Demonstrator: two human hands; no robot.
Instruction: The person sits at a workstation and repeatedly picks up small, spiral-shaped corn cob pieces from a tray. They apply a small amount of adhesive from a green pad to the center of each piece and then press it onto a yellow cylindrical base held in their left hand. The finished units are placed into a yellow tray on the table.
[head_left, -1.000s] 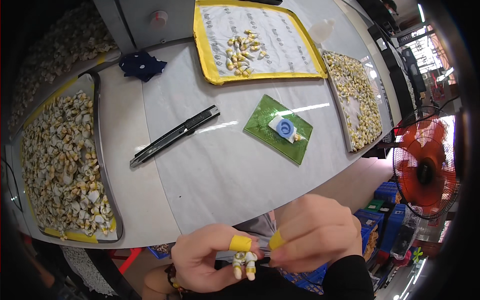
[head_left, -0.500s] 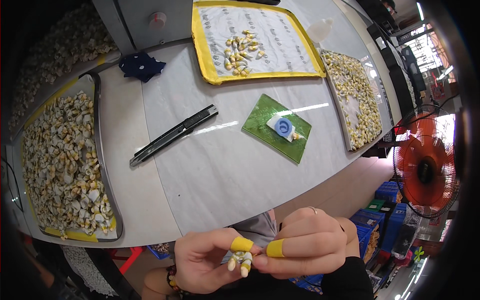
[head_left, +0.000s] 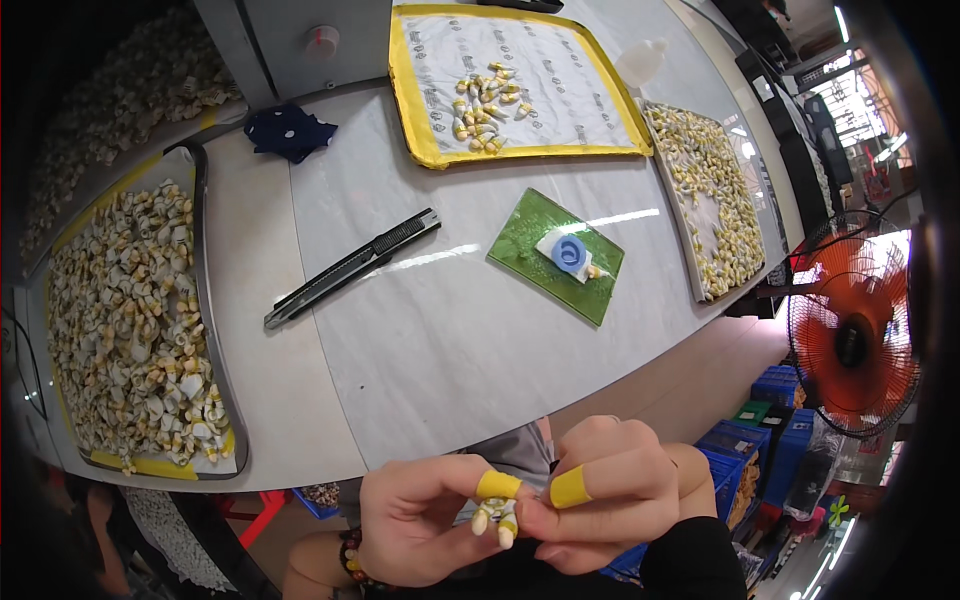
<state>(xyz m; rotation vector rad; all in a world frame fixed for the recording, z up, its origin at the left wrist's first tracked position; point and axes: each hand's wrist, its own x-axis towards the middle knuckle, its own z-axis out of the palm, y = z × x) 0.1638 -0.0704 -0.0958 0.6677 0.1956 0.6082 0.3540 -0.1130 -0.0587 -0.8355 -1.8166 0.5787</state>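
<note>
My left hand (head_left: 420, 515) pinches a small white, yellow and cream figurine piece (head_left: 497, 520) at the bottom middle. Two rounded cream ends of the piece point down toward me. From the right, my right hand (head_left: 625, 490) closes its thumb and index finger against the same piece; the contact spot is partly covered by the fingertips. Yellow tape wraps a finger on each hand. Both hands are held over my lap, off the table's near edge.
A black utility knife (head_left: 352, 268) and a green glass plate (head_left: 525, 235) bearing a blue ring-shaped part (head_left: 570, 254) lie on the table. Trays of similar pieces stand left (head_left: 205, 300), far middle (head_left: 400, 110) and right (head_left: 690, 250). An orange fan (head_left: 850, 335) stands at right.
Both hands still grip the piece. It has shifted slightly right with the left hand and turned a little, and the right hand's thumb and index finger have moved somewhat.
</note>
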